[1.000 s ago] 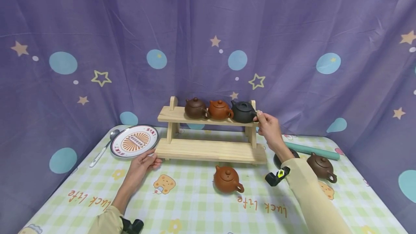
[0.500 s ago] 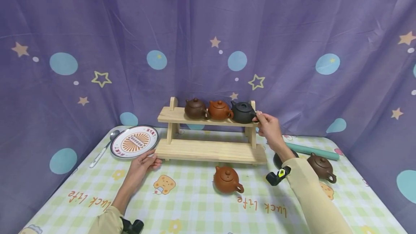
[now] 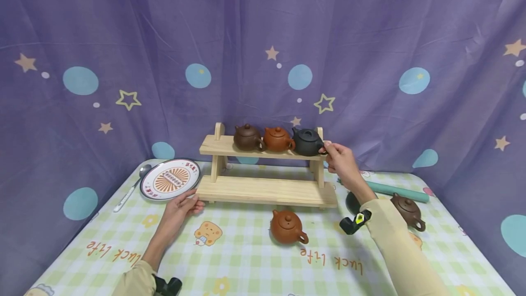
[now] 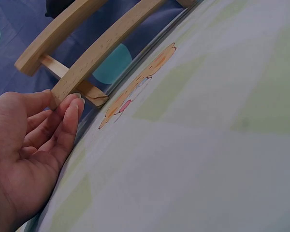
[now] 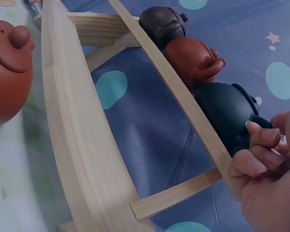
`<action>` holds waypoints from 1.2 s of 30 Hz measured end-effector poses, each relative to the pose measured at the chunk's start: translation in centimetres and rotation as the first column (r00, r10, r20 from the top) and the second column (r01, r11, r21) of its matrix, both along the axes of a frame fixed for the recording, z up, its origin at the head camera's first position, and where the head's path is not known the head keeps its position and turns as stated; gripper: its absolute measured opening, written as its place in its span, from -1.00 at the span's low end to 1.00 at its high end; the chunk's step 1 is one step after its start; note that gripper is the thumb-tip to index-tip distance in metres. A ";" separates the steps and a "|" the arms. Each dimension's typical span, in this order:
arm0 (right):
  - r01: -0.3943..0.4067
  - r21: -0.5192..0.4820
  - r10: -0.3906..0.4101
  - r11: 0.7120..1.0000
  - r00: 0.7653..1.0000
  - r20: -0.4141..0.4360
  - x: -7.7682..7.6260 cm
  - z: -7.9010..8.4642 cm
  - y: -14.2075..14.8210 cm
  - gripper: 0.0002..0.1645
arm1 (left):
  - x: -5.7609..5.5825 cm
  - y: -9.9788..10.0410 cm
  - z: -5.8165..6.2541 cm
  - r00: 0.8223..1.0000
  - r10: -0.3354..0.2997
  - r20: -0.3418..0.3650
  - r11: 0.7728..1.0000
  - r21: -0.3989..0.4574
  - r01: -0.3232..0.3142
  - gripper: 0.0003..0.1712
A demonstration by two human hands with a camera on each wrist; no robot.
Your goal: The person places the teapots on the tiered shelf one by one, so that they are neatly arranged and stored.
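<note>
A two-tier wooden rack (image 3: 267, 188) stands against the curtain. On its upper board sit a dark brown teapot (image 3: 247, 138), an orange-brown teapot (image 3: 277, 140) and a black teapot (image 3: 306, 142), side by side. My right hand (image 3: 342, 164) pinches the black teapot's handle at the board's right end; in the right wrist view this teapot (image 5: 224, 113) rests on the board. With thumb and fingers, my left hand (image 3: 177, 214) grips the front left corner of the lower board (image 4: 70, 82). Another orange-brown teapot (image 3: 286, 227) stands on the tablecloth in front of the rack.
Left of the rack lie a patterned plate (image 3: 170, 179) and a spoon (image 3: 130, 193). To the right, a brown teapot (image 3: 408, 213), a green roll (image 3: 398, 191) and a dark round thing (image 3: 352, 203) lie by the right sleeve, which partly covers them. A purple curtain (image 3: 263, 35) hangs behind.
The right forearm has shifted slightly to the right, while the fingers stay at the black teapot's handle. The left hand, the rack and the teapots have kept their places.
</note>
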State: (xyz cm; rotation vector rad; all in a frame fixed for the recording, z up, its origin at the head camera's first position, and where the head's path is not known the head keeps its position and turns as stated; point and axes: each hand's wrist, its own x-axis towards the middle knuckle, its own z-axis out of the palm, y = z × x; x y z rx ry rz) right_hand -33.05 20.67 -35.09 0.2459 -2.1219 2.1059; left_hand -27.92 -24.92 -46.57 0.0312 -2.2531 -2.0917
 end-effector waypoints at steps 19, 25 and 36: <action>0.022 0.089 -0.023 0.996 1.000 0.001 1.6 -0.9 2.2 -0.54 | 0.1 0.0 -0.2 1.000 -0.002 0.005 1.000 0.005 0.002 -0.44; 0.017 0.097 -0.019 0.995 1.000 0.021 3.4 -2.1 3.0 -0.63 | 0.0 -0.1 -0.3 1.000 -0.007 -0.001 1.000 0.011 0.007 -0.43; -0.038 0.160 0.024 0.986 0.996 0.089 7.2 -4.7 4.0 -0.53 | 0.0 -0.2 -0.1 1.000 -0.016 -0.008 1.000 0.003 0.016 -0.42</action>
